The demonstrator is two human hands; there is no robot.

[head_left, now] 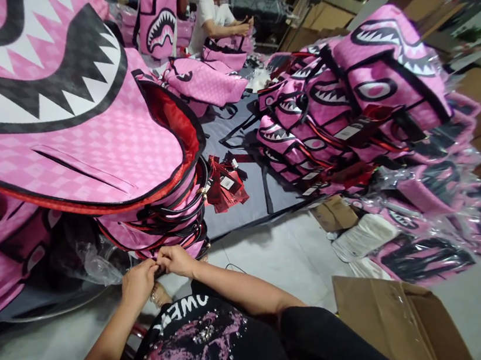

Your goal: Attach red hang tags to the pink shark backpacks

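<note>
Close together at the lower edge of a stack of pink bags (158, 229), my left hand (139, 283) and my right hand (177, 261) both pinch with their fingertips. What sits between the fingers is too small and too hidden to name. Above them, the top pink bag (138, 140) with a shark-mouth print spreads open, its red lining showing. Black straps and red edging stick out from the stack's side. Just right of the stack, a bunch of red tags (227, 187) lies on the dark grey table cover (252, 202).
Stacked pink shark bags (315, 111) stand on the table's right side. Plastic-wrapped bags (428, 255) and an open cardboard box (392, 319) are on the floor to the right. A person in a white shirt (207, 16) handles a pink bag across the table.
</note>
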